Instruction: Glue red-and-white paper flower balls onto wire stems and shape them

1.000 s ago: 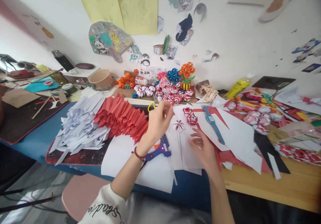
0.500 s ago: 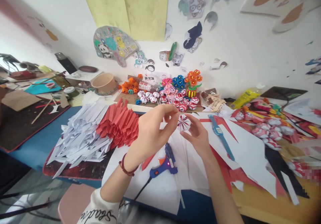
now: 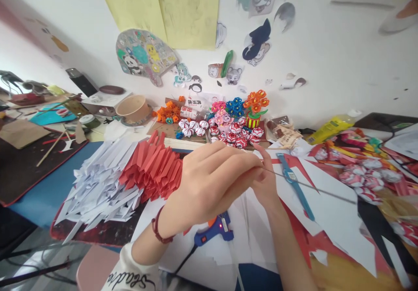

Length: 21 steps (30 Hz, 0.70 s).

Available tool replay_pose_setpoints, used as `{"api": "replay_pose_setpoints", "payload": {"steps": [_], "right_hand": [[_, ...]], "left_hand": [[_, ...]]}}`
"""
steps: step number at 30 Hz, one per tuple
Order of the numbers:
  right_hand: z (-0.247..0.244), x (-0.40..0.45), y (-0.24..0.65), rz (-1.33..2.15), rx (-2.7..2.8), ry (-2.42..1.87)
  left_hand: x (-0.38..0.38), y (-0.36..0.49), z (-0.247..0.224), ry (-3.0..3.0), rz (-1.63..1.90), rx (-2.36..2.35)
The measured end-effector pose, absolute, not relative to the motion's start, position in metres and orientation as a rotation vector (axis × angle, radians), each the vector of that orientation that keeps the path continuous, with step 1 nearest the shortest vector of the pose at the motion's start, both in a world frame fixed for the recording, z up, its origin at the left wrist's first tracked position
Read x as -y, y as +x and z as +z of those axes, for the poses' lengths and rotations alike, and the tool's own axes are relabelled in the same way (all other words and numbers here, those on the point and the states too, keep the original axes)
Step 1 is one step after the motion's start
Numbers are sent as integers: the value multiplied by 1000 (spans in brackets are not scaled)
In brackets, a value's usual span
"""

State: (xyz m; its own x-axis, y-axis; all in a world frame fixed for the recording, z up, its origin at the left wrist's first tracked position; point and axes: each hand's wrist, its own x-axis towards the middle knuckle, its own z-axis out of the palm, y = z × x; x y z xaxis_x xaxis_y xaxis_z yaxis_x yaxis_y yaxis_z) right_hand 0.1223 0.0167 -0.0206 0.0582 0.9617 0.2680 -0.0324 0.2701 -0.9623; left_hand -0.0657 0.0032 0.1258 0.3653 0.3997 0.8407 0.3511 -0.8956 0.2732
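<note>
The person shows two hands, one left hand point(image 3: 215, 182) and one right hand point(image 3: 267, 188), with one wire point(image 3: 313, 187) at the fingertips. Around them are one glue gun point(image 3: 209, 236), one watch point(image 3: 298, 191), one yellow bottle point(image 3: 332, 128), one tub point(image 3: 131, 109), one striped pot point(image 3: 253, 121) and two heaps, one of white strips point(image 3: 102, 182) and one of red strips point(image 3: 153, 169), both too dense to count singly. Behind hang two yellow sheets point(image 3: 189, 15).

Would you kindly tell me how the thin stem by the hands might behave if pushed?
The thin stem is probably fairly stiff, since it projects almost straight; likely light, being so slender; its length may let the tip flex.
</note>
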Motion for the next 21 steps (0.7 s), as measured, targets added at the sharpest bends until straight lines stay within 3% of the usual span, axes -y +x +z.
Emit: {"api": "replay_pose_setpoints", "payload": {"steps": [10,21], "right_hand": [[-22,-23,130,783,1162,-927],[16,-19,174,466,1699,-877]], "left_hand": [[5,-74,113,2371,1471,-942],[7,-126,61,1658,836,-796]]}}
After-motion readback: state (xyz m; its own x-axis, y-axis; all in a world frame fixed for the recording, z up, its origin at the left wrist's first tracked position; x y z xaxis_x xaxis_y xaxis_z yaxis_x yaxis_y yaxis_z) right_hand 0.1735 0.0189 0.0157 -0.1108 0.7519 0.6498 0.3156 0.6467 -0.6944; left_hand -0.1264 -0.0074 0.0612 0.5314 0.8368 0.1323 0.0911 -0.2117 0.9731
